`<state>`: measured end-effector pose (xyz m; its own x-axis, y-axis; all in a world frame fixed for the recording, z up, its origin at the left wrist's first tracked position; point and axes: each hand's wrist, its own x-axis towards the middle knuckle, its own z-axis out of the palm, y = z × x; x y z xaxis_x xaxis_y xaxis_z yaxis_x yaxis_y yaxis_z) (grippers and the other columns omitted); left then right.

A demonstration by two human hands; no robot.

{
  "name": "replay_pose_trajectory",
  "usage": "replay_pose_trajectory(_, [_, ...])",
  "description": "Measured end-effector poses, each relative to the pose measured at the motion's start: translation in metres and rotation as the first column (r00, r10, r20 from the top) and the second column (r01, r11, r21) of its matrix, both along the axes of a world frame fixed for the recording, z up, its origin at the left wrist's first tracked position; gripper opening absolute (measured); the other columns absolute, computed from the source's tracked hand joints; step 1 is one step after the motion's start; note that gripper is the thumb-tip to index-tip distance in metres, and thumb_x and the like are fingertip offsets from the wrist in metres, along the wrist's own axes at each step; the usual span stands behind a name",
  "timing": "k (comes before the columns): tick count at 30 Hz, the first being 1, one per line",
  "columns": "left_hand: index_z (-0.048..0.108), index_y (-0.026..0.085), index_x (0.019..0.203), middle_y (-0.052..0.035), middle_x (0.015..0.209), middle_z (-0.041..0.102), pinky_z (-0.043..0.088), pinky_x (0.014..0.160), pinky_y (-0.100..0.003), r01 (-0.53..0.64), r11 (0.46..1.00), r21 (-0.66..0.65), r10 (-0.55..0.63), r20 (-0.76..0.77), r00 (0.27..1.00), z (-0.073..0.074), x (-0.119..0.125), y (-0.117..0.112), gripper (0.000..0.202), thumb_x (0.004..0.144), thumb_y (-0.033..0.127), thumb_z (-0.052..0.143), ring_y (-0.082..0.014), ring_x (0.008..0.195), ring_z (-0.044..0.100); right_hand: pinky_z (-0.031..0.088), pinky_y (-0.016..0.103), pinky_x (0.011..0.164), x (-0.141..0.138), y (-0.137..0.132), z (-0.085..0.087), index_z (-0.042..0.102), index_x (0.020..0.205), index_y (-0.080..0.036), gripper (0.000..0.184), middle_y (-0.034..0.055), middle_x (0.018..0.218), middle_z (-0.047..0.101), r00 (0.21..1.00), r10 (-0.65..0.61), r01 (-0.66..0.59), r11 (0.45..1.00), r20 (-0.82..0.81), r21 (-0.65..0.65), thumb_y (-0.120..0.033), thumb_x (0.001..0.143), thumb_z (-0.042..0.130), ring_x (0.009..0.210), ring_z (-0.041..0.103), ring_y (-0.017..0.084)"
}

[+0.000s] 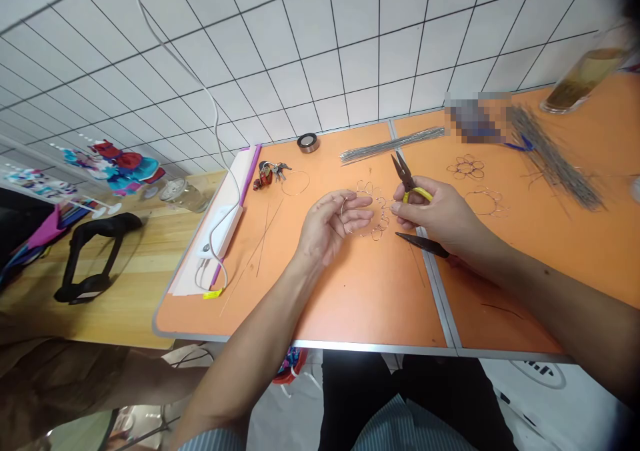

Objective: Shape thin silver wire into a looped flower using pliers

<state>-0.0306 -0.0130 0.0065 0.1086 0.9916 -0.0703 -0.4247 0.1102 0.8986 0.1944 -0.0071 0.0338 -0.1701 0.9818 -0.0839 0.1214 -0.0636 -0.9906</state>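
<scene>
Head view: our left hand (325,227), half open, holds a wire flower (373,211) mid-table at the fingertips; our right hand (440,211) grips pliers (407,181). Light and springy, it's best held by the rim (344,214).

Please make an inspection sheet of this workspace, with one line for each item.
surface: orange table top with a metal seam, beside a wooden table.
job's things: wire flower, yellow-handled pliers, dark pointed tool, straight wire bundle, second finished wire flower.
clutter: keys, tape roll, glass jar.
hands: left hand touches the wire flower; right hand grips the yellow-handled pliers.
cables: white cable runs down to a white power unit.
surroundings: white grid-tiled wall, black handle, colourful fabric.
</scene>
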Motion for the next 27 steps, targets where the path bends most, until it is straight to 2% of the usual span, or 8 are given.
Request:
replay_pose_trajectory(3, [0.074, 0.017, 0.103, -0.0104, 0.095, 0.085, 0.065, 0.063, -0.027, 0.009, 1.000, -0.018, -0.009, -0.012, 1.000, 0.000, 0.001, -0.001, 0.040, 0.084, 0.048, 0.091, -0.0171, 0.069, 0.079, 0.061, 0.034, 0.071, -0.002, -0.001, 0.003, 0.067, 0.094, -0.025, 0.021, -0.0017, 0.074, 0.059, 0.999, -0.009, 0.008, 0.999, 0.035, 0.035, -0.030, 0.085, 0.086, 0.071, 0.064, 0.017])
replay_pose_trajectory(8, [0.077, 0.016, 0.098, -0.0025, 0.078, 0.079, 0.055, 0.049, -0.020, -0.058, 0.997, -0.042, 0.057, -0.037, 0.998, -0.004, 0.001, -0.001, 0.041, 0.073, 0.040, 0.099, -0.0088, 0.052, 0.065, 0.061, 0.035, 0.072, -0.003, 0.000, -0.002, 0.067, 0.095, -0.025, 0.019, -0.0012, 0.075, 0.060, 0.994, 0.043, -0.047, 0.998, 0.105, 0.034, -0.030, 0.087, 0.083, 0.073, 0.064, 0.018])
replay_pose_trajectory(10, [0.076, 0.017, 0.094, -0.0010, 0.076, 0.078, 0.051, 0.046, -0.019, -0.087, 0.995, -0.041, 0.085, -0.052, 0.995, -0.004, 0.001, 0.000, 0.036, 0.075, 0.039, 0.097, -0.0075, 0.049, 0.061, 0.057, 0.034, 0.069, -0.001, 0.001, -0.004, 0.067, 0.097, -0.024, 0.016, 0.0006, 0.079, 0.064, 0.983, 0.071, -0.086, 0.993, 0.170, 0.085, -0.035, 0.092, 0.078, 0.075, 0.066, 0.020])
replay_pose_trajectory(12, [0.075, 0.018, 0.093, -0.0003, 0.075, 0.077, 0.047, 0.044, -0.019, -0.107, 0.994, -0.036, 0.104, -0.064, 0.992, -0.004, 0.001, 0.001, 0.034, 0.076, 0.039, 0.095, -0.0072, 0.049, 0.060, 0.050, 0.033, 0.067, 0.002, 0.002, -0.004, 0.068, 0.096, -0.024, 0.017, 0.0024, 0.082, 0.068, 0.954, 0.038, -0.098, 0.977, 0.299, 0.189, -0.041, 0.100, 0.069, 0.076, 0.065, 0.021])
replay_pose_trajectory(15, [0.075, 0.018, 0.093, -0.0001, 0.075, 0.076, 0.045, 0.043, -0.019, -0.124, 0.992, -0.033, 0.121, -0.078, 0.990, -0.003, 0.001, 0.000, 0.033, 0.077, 0.039, 0.094, -0.0071, 0.049, 0.059, 0.043, 0.035, 0.069, 0.005, 0.001, -0.002, 0.069, 0.096, -0.024, 0.026, 0.0054, 0.088, 0.074, 0.847, -0.085, -0.139, 0.918, 0.525, 0.371, -0.044, 0.107, 0.058, 0.079, 0.065, 0.023])
replay_pose_trajectory(19, [0.074, 0.018, 0.090, -0.0007, 0.077, 0.077, 0.043, 0.043, -0.019, -0.129, 0.991, -0.022, 0.126, -0.092, 0.988, -0.003, 0.002, -0.001, 0.031, 0.077, 0.038, 0.094, -0.0068, 0.050, 0.058, 0.036, 0.035, 0.068, 0.006, -0.003, -0.001, 0.075, 0.104, -0.023, 0.033, 0.0100, 0.104, 0.079, 0.684, -0.239, -0.261, 0.802, 0.689, 0.537, -0.047, 0.111, 0.053, 0.094, 0.070, 0.027])
replay_pose_trajectory(23, [0.073, 0.019, 0.088, -0.0018, 0.082, 0.079, 0.042, 0.043, -0.018, -0.147, 0.989, 0.009, 0.147, -0.095, 0.985, -0.003, 0.002, -0.002, 0.030, 0.077, 0.037, 0.093, -0.0068, 0.051, 0.058, 0.029, 0.036, 0.065, 0.004, -0.006, -0.005, 0.079, 0.107, -0.020, 0.041, 0.0128, 0.107, 0.080, 0.537, -0.354, -0.376, 0.712, 0.765, 0.593, -0.051, 0.112, 0.053, 0.092, 0.069, 0.027])
replay_pose_trajectory(27, [0.074, 0.019, 0.088, -0.0016, 0.086, 0.079, 0.042, 0.043, -0.019, -0.172, 0.985, 0.030, 0.174, -0.092, 0.980, -0.002, 0.002, -0.001, 0.029, 0.076, 0.038, 0.093, -0.0070, 0.053, 0.059, 0.027, 0.038, 0.067, 0.001, -0.010, -0.004, 0.079, 0.103, -0.019, 0.044, 0.0149, 0.104, 0.079, 0.467, -0.397, -0.431, 0.679, 0.790, 0.595, -0.052, 0.114, 0.051, 0.087, 0.064, 0.027])
